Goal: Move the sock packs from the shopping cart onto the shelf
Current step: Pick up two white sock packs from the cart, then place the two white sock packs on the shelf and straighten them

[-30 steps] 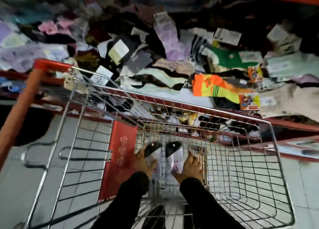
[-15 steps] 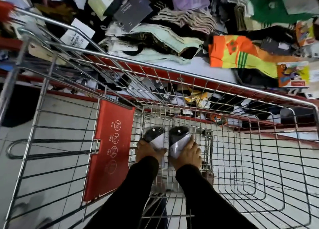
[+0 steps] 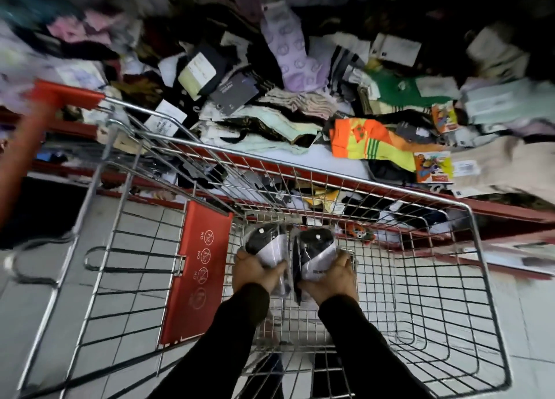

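Both my hands are inside the wire shopping cart (image 3: 468,218), each holding a clear-wrapped pack of black socks. My left hand (image 3: 255,271) grips the left sock pack (image 3: 265,244) from below. My right hand (image 3: 332,278) grips the right sock pack (image 3: 316,250), which has a white band with lettering. Both packs are lifted off the cart floor, side by side and nearly touching. Beyond the cart's far rim lies the shelf (image 3: 330,158), red-edged and heaped with mixed socks.
A red fold-down seat flap (image 3: 196,272) stands in the cart left of my hands. The cart's red handle (image 3: 67,95) is at upper left. An orange and yellow sock pack (image 3: 369,143) lies near the shelf's front edge. A lower shelf (image 3: 390,215) shows through the wire. Tiled floor lies below.
Both hands have lifted the two sock packs slightly up off the cart floor. The camera view has swung back upward, showing more of the shelf.
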`<state>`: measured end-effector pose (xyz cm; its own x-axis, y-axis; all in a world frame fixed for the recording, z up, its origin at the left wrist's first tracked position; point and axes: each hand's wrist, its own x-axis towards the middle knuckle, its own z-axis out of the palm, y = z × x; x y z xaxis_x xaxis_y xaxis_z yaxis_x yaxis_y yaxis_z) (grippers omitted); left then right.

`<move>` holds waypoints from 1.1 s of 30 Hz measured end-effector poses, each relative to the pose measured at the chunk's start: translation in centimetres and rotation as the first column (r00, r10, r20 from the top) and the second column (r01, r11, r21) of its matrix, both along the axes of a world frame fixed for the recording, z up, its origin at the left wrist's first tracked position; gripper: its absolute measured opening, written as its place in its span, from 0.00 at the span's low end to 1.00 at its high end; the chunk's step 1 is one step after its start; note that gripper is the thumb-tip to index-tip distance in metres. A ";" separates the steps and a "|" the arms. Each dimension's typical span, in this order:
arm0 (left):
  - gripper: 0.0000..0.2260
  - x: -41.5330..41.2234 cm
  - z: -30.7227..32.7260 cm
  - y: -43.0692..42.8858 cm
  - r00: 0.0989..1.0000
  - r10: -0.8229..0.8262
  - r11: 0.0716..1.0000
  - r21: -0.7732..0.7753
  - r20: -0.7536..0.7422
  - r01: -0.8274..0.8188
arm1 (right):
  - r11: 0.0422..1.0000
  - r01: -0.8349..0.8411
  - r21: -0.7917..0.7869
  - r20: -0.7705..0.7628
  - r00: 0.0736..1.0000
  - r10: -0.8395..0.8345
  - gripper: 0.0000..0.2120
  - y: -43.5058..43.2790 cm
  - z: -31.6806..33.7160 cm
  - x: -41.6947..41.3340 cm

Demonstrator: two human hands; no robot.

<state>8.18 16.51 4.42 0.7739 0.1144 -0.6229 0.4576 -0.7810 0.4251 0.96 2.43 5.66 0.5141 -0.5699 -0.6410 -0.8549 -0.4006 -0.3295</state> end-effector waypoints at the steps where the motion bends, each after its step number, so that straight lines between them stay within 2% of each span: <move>1: 0.40 0.1 1.8 -0.1 1.000 -0.020 1.000 -0.008 0.024 0.020 | 1.000 0.003 -0.008 0.029 1.000 -0.003 0.65 -0.1 1.7 -0.1; 5: 0.35 0.3 8.1 -0.4 0.981 -0.065 0.994 -0.073 0.181 0.079 | 0.996 0.020 -0.092 0.181 0.983 -0.003 0.65 -0.4 7.3 -0.1; 9: 0.33 1.1 13.9 -0.1 0.950 -0.073 0.990 -0.097 0.305 0.107 | 0.981 0.031 -0.192 0.363 0.931 0.042 0.59 -0.4 13.2 0.3; 13: 0.41 2.4 18.7 0.5 0.901 0.031 0.971 -0.225 0.434 0.075 | 0.974 0.022 -0.224 0.516 0.851 0.099 0.58 -0.5 18.0 1.2; 16: 0.42 3.4 22.6 1.2 0.834 0.065 0.963 -0.253 0.548 0.091 | 0.966 0.042 -0.256 0.630 0.765 0.134 0.56 -0.7 21.7 2.0; 21: 0.44 5.2 27.4 1.7 0.757 0.128 0.949 -0.301 0.641 0.095 | 0.963 0.039 -0.268 0.704 0.690 0.168 0.58 -0.9 26.1 4.0; 25: 0.47 6.9 31.3 1.8 0.668 0.180 0.920 -0.364 0.722 0.147 | 0.953 0.098 -0.288 0.831 0.520 0.198 0.53 -1.1 30.3 5.9; 28: 0.45 8.5 34.6 1.6 0.588 0.244 0.875 -0.436 0.772 0.209 | 0.954 0.118 -0.277 0.889 0.408 0.208 0.52 -1.5 33.3 7.7; 31: 0.43 10.6 38.5 1.1 0.471 0.333 0.822 -0.496 0.817 0.279 | 0.952 0.153 -0.266 0.938 0.270 0.219 0.51 -1.9 36.8 10.0; 33: 0.44 12.1 40.8 0.5 0.432 0.357 0.811 -0.504 0.828 0.296 | 0.953 0.170 -0.249 0.957 0.197 0.215 0.50 -2.2 38.8 11.9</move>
